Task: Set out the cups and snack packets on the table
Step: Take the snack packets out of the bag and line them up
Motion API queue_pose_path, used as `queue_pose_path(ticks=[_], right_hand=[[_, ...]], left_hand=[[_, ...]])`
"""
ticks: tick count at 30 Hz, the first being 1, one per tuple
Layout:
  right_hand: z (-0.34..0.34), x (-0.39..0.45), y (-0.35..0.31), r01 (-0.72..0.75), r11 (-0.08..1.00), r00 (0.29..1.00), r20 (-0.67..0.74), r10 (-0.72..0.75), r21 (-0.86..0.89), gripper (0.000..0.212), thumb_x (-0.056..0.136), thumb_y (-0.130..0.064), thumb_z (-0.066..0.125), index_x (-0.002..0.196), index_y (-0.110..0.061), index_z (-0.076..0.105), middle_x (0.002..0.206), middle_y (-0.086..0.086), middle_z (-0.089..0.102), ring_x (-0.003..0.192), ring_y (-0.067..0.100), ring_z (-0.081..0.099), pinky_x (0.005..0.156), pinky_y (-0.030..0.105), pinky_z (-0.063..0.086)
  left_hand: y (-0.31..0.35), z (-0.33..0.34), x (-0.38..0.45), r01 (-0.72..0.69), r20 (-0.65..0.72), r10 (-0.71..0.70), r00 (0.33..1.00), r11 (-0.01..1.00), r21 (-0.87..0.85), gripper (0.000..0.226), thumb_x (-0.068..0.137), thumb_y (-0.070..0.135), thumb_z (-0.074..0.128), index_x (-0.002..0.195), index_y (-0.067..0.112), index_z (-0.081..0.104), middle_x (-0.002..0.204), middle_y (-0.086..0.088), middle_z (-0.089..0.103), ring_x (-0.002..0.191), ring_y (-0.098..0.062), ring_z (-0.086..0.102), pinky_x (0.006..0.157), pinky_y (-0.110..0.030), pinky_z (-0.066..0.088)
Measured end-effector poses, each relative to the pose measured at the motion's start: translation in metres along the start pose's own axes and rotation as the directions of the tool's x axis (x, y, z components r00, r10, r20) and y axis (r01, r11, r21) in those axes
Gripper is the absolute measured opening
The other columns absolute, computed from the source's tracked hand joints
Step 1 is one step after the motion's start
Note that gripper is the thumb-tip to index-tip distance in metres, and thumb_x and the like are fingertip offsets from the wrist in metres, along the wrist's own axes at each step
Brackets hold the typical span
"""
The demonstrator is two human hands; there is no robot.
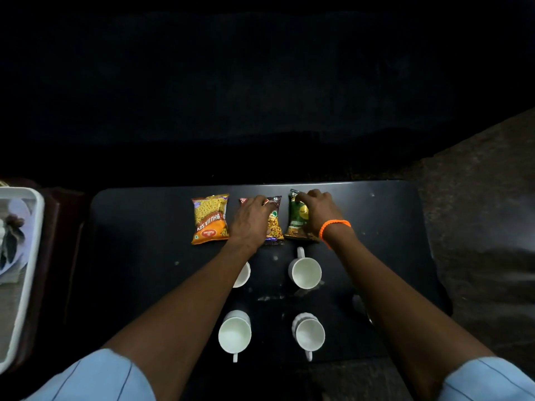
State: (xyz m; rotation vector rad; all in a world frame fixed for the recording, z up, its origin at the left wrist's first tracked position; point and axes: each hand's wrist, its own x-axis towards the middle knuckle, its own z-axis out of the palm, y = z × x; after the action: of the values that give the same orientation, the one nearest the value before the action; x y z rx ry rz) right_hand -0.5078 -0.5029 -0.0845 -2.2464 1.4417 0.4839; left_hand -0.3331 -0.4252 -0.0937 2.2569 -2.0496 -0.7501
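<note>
Both grips are down on packets at the far edge of the desk (376,227): my left hand (252,219) lies flat-fingered on the dark packet (275,224), my right hand (317,211) curls over the green packet (296,218). Left of my left grip lies the orange packet (210,218), untouched; four white cups (306,273) stand nearer me, behind both wrists.

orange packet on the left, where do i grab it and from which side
Pinch the crimped near edge of the orange packet, coming from the person's side. It lies flat on the table, so the puffed middle gives little to hold, and that edge is free, while the left hand crowds its right side.
</note>
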Motion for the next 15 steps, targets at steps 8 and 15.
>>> queue_pose_path(ticks=[8,15], right_hand=[[-0.002,-0.011,0.010,0.094,0.985,0.995,-0.010,-0.097,-0.147,0.086,0.070,-0.018,0.088,0.145,-0.026,0.047,0.146,0.008,0.048,0.134,0.033,0.041,0.099,0.047,0.050],[-0.002,-0.010,0.012,0.014,0.994,0.999,-0.047,-0.019,-0.112,0.083,0.075,-0.012,0.083,0.147,-0.025,0.045,0.148,0.010,0.046,0.137,0.034,0.038,0.102,0.050,0.050]], left_hand=[[-0.001,0.003,0.001,0.004,0.020,-0.005,1.000,1.000,0.012,0.070,0.086,0.016,0.078,0.148,0.022,0.047,0.157,-0.008,0.045,0.144,-0.030,0.040,0.109,-0.043,0.044],[0.000,0.004,0.007,0.012,0.019,-0.013,1.000,1.000,0.027,0.069,0.088,0.018,0.077,0.149,0.019,0.044,0.157,-0.011,0.044,0.145,-0.032,0.039,0.110,-0.044,0.043]])
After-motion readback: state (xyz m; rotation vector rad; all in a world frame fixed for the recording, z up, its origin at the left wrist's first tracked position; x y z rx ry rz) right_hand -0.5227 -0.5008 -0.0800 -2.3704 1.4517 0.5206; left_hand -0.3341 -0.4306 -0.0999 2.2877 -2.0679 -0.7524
